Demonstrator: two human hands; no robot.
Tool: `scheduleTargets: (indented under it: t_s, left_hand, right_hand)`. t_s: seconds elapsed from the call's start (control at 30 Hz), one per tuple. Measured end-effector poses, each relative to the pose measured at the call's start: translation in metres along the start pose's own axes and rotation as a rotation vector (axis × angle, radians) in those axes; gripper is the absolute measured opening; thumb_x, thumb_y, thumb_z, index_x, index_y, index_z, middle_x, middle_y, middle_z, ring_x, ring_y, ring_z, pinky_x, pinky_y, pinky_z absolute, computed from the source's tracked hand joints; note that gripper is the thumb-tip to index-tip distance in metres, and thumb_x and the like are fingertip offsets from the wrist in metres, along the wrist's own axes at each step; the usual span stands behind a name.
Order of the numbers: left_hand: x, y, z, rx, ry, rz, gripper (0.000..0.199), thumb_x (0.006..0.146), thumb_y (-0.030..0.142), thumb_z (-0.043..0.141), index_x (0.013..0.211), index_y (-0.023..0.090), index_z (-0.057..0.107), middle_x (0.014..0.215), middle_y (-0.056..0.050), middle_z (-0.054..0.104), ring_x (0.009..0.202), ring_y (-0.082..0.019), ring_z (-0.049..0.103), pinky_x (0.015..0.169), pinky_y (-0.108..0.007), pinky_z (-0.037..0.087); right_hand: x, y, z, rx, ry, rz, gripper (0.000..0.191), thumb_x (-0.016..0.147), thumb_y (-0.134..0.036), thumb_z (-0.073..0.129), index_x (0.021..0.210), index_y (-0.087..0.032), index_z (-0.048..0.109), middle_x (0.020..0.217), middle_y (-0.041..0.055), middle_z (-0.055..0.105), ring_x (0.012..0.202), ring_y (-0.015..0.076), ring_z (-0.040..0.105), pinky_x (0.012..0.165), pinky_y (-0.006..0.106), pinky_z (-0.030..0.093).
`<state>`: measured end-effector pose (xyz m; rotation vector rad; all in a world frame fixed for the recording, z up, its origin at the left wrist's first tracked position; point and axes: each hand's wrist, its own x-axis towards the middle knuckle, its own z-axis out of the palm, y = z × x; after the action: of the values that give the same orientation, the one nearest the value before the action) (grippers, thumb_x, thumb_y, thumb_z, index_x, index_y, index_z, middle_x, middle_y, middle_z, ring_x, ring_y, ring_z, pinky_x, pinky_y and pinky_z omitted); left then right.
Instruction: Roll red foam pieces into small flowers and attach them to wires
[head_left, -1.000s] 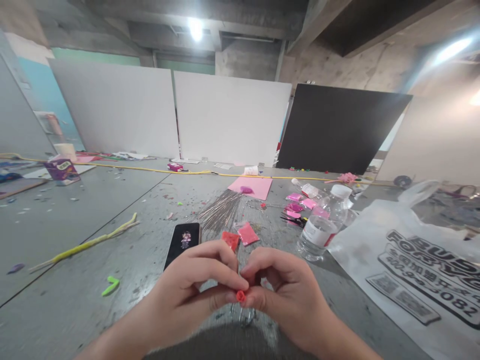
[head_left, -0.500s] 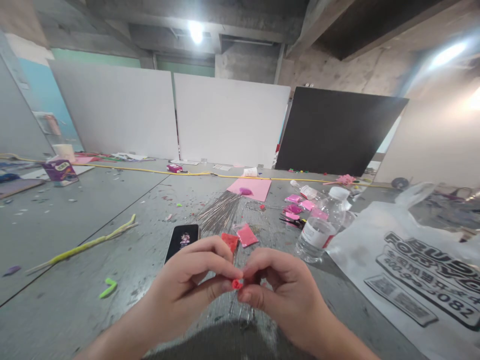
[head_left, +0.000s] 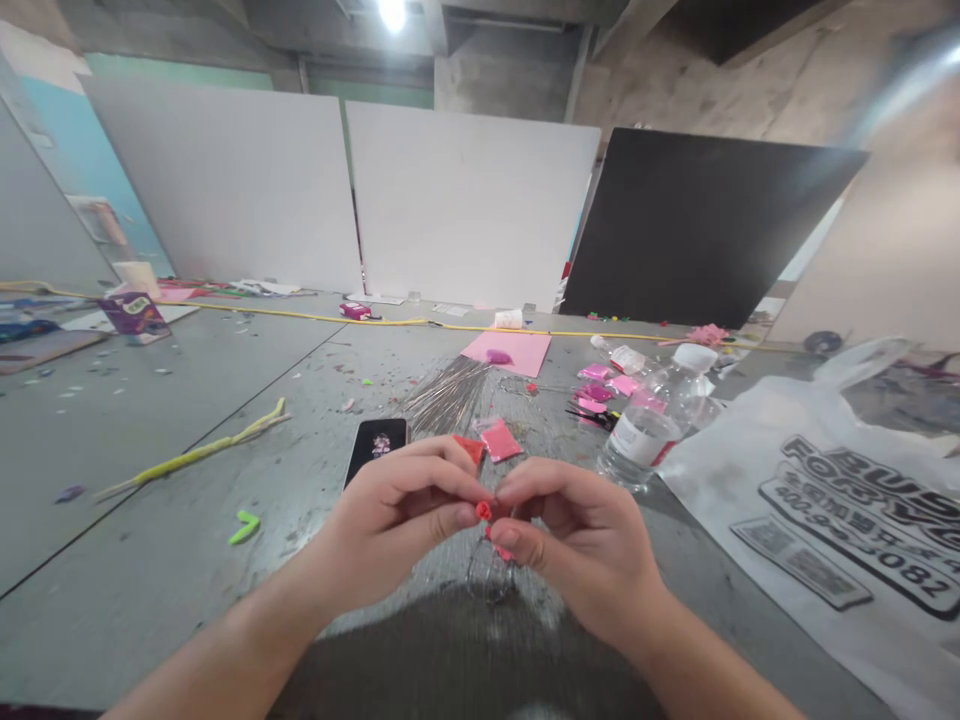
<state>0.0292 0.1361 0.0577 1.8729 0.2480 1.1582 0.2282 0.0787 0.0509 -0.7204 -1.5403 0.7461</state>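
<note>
A small red rose-like lump of clay (head_left: pixel 484 511) sits between the thumb and forefinger of my left hand (head_left: pixel 401 510), which is closed in a pinch. Close against it on the right, my right hand (head_left: pixel 581 530) is curled, thumb and forefinger near the lump; what they grip is hidden. Just under the right thumb another reddish piece (head_left: pixel 498 548) shows, above a thin wire loop (head_left: pixel 491 580). Beyond my fingers lie an orange-red packet (head_left: pixel 472 450) and a pink packet (head_left: pixel 500 440). A phone (head_left: pixel 376 440) is partly behind my left hand.
A bundle of thin wires (head_left: pixel 446 395) lies ahead, by a pink sheet (head_left: pixel 529 352). To the right stand a water bottle (head_left: pixel 641 440) and a white plastic bag (head_left: pixel 817 470), with black-handled scissors (head_left: pixel 592 415) nearby. Yellow-green stems (head_left: pixel 195 455) and a green clay piece (head_left: pixel 244 527) lie left.
My view has tipped downward. Both hands have risen slightly in the picture, still together at the red lump. The reddish piece and wire loop below now show more plainly.
</note>
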Motion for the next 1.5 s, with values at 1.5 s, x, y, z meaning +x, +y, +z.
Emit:
scheduleTargets:
  t_s: [1.5]
  left_hand:
    - [0.008, -0.063, -0.043, 0.752, -0.563, -0.437, 0.015, 0.087, 0.023, 0.074, 0.094, 0.023, 0.087, 0.099, -0.006, 0.073, 0.085, -0.017, 0.067, 0.082, -0.028, 0.046]
  right_hand:
    - [0.020, 0.039, -0.018, -0.371, -0.072, 0.296, 0.022, 0.089, -0.040, 0.070, 0.084, -0.018, 0.073, 0.075, 0.0024, 0.070, 0.067, 0.0132, 0.058, 0.063, 0.029, 0.047]
